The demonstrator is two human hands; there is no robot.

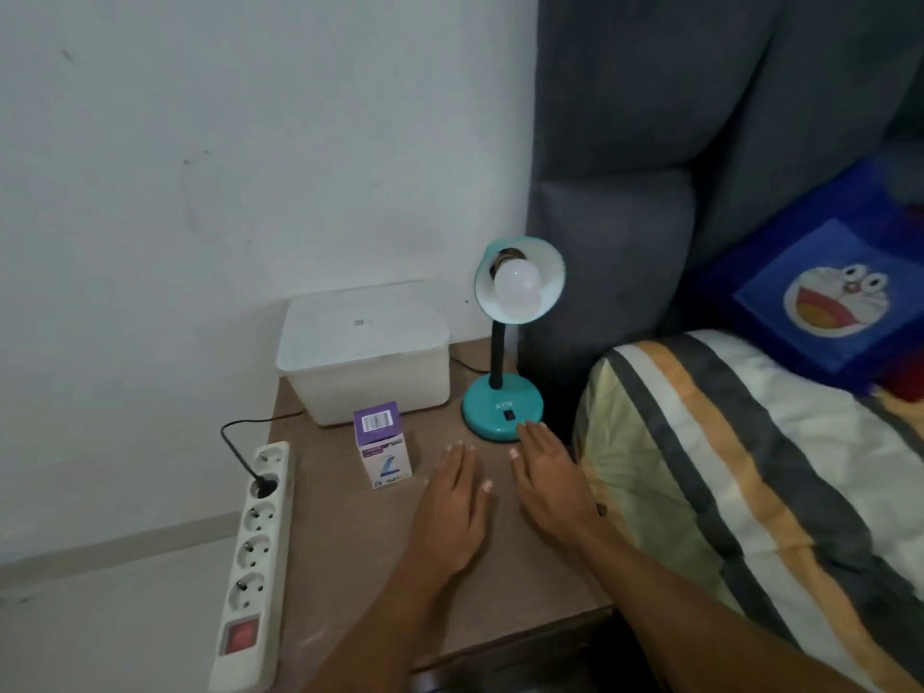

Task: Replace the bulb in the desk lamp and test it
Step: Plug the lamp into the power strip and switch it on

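Head view: both hands, left (452,497) and right (550,480), rest open and empty near the lamp (502,407), whose fragile, smooth bulb (517,285) likely needs a gentle grip around its dome.

We see a dim, flat-lit room with a cool bluish cast; no strong light source shows, and the bulb (517,283) in the lamp shade is unlit; shadows under our hands are faint and soft; the wall (225,142) looks grainy; detail is soft throughout, the box's print unreadable; straight lines bow slightly toward the frame edges.
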